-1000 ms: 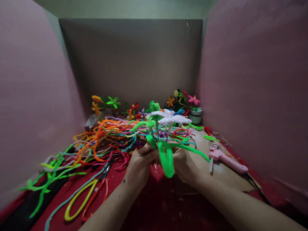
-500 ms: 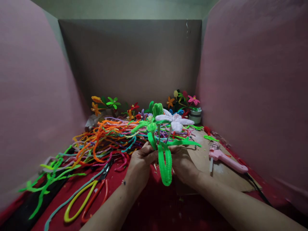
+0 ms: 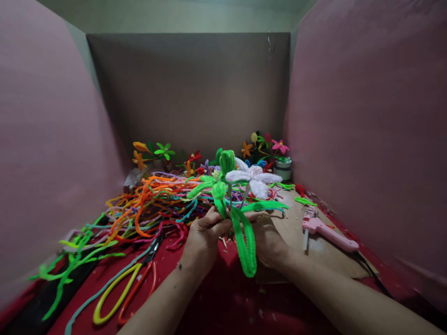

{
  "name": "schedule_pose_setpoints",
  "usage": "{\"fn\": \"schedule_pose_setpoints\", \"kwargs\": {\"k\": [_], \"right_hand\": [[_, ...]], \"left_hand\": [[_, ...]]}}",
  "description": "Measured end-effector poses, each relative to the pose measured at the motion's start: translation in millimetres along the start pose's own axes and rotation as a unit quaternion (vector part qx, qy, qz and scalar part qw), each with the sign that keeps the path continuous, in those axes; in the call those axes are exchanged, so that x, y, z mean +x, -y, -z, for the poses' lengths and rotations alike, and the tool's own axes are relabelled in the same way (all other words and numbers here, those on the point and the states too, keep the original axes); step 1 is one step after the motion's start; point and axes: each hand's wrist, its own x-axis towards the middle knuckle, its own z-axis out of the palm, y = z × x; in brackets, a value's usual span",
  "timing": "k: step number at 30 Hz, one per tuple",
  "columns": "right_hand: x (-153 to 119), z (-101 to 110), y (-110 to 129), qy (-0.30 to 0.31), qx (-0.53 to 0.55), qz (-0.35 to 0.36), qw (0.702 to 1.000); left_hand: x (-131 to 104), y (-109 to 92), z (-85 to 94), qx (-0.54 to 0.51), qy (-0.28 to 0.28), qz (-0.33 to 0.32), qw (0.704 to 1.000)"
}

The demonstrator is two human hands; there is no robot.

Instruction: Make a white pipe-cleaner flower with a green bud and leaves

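Note:
In the middle stands a pipe-cleaner flower bunch, with a white flower (image 3: 256, 177), a green flower (image 3: 216, 184) and a dark green bud (image 3: 228, 160) on thin stems. My left hand (image 3: 207, 232) pinches the bunch at its stems from the left. On the right, my right hand (image 3: 267, 235) is closed at the base of the leaves, its fingertips partly hidden behind a long green looped leaf (image 3: 246, 246) that hangs down. Another green leaf (image 3: 267, 205) points right above that hand.
A heap of colourful pipe cleaners (image 3: 150, 200) spreads left. Scissors (image 3: 120, 288) with yellow and red handles lie front left. A pink glue gun (image 3: 328, 232) rests on cardboard (image 3: 289, 218) at right. Finished flowers (image 3: 164, 150) and a jar (image 3: 282, 168) stand behind.
The bunch has turned slightly in my hands. The hanging looped leaf has swung right and lower, and the green flower has shifted a little left.

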Motion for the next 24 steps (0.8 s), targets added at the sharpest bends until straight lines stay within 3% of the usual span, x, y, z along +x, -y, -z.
{"fn": "schedule_pose_setpoints", "kwargs": {"k": [6, 11, 17, 24], "right_hand": [[-2.1, -8.1, 9.2, 0.013, 0.025, 0.052, 0.998], [0.8, -8.5, 9.8, 0.019, 0.004, 0.025, 1.000], [4.8, -2.0, -0.5, 0.043, 0.003, -0.005, 0.999], [2.3, -7.0, 6.8, 0.057, 0.074, -0.006, 0.996]], "left_hand": [[0.4, 6.2, 2.2, 0.091, 0.019, -0.034, 0.995], [1.6, 2.7, 8.2, 0.174, 0.029, -0.013, 0.984], [0.1, 4.5, 7.0, 0.147, 0.002, -0.005, 0.989], [-3.0, 4.4, 1.0, 0.105, -0.016, -0.024, 0.994]]}}
